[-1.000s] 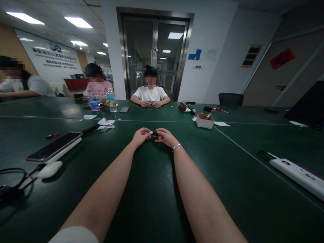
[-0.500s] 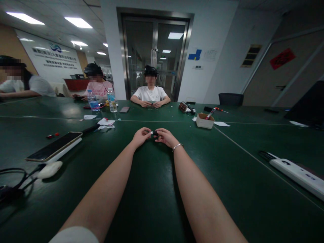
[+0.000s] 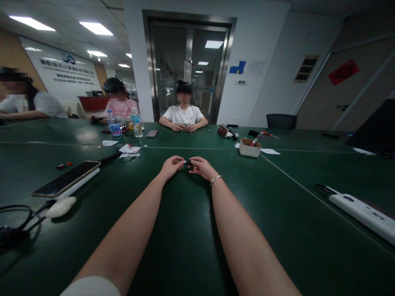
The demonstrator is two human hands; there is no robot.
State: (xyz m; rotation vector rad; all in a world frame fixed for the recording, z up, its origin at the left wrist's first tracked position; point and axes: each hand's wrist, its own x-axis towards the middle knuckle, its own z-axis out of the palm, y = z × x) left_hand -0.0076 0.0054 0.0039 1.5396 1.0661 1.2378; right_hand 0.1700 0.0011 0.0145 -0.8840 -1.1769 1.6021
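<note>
Both my arms stretch out over the dark green table (image 3: pixel 185 230). My left hand (image 3: pixel 171 166) and my right hand (image 3: pixel 200 166) meet at the middle of the table, fingers pinched together on a small dark object (image 3: pixel 187 163) held between them. It is too small to name. A thin bracelet (image 3: pixel 216 179) circles my right wrist.
A phone on a white power bank (image 3: pixel 66 178) and a cabled white charger (image 3: pixel 58 206) lie at the left. A white power strip (image 3: pixel 362 213) lies at the right. A small cardboard box (image 3: pixel 249 146), water bottles (image 3: pixel 136 122) and three seated people (image 3: pixel 183 113) are across the table.
</note>
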